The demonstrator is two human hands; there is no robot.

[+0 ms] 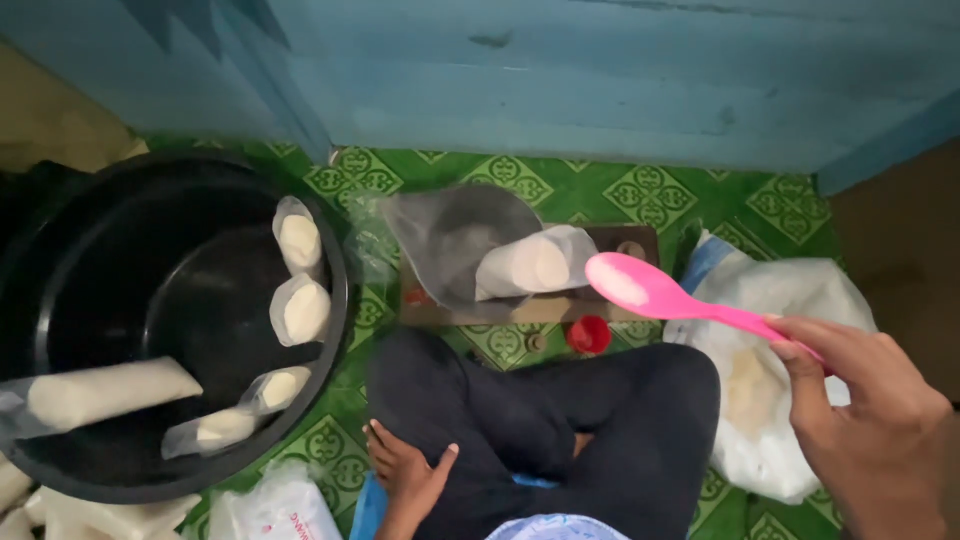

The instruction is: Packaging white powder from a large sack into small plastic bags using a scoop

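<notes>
Closest in, the right hand [880, 420] has its grip closed on the handle of a pink plastic spoon [655, 292] heaped with white powder, held above the green patterned floor mat [650, 195] just right of a small filled plastic bag [530, 265]. Left hand [410, 470] lies open and empty on a dark-trousered knee [560, 410]. Further left, a black tub [150, 320] holds several filled bags.

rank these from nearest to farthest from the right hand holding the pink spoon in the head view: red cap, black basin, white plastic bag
Measured from the right hand, which grips the pink spoon:
1. White plastic bag: right beside the hand, partly under it.
2. Red cap: on the green floor, left of the hand, near the spoon's bowl.
3. Black basin: far left, holding filled packets.
</notes>
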